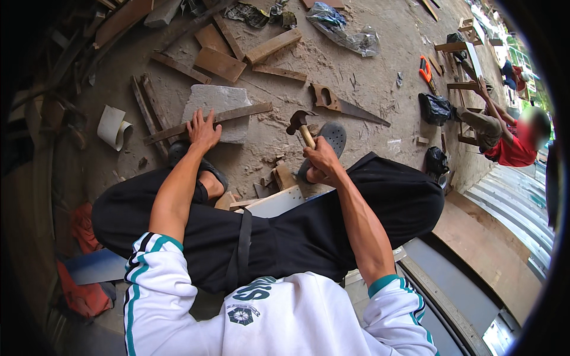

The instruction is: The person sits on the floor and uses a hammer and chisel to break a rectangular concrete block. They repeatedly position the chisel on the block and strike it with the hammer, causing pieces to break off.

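A narrow wooden strip [242, 112] lies across a pale concrete block [205, 98] on the ground in front of me. My left hand [203, 129] rests on the strip at the block's near side, its fingers spread over the wood. My right hand [322, 159] is wrapped round the wooden handle of a claw hammer [301, 121]. The hammer's dark head is raised to the right of the block, apart from the strip. A handsaw [347, 108] with a wooden grip lies on the ground beyond the hammer.
Offcuts of wood [221, 63] and crumpled plastic [344, 29] litter the ground ahead. A curled white piece [113, 127] lies at left. An orange-handled saw [426, 72] and a black plastic bag [435, 108] lie at right. Beyond them sits another person in a red shirt [515, 145].
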Motion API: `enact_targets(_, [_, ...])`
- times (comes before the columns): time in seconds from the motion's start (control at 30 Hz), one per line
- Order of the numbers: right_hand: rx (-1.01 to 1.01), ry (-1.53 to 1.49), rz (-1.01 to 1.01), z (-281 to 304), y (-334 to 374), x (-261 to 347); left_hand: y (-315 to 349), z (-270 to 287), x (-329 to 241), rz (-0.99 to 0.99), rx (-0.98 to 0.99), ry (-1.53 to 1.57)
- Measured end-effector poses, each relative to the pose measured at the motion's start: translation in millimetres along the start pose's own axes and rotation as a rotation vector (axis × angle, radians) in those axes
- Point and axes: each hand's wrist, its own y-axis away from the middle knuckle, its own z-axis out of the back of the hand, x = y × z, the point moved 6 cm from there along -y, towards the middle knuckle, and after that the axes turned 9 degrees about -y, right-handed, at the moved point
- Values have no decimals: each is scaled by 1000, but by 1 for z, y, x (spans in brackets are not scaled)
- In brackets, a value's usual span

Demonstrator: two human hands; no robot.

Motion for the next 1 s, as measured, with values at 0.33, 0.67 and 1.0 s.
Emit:
enact_targets(0.33, [0, 62, -21, -15, -32, 0, 21, -10, -6, 192, 130, 27])
enact_targets(0.67, [2, -3, -50, -35, -36, 3, 67, 9, -25, 173, 206, 117])
enact_targets(1.0, [-46, 156, -47, -1, -27, -33, 36, 8, 7, 119, 138, 20])
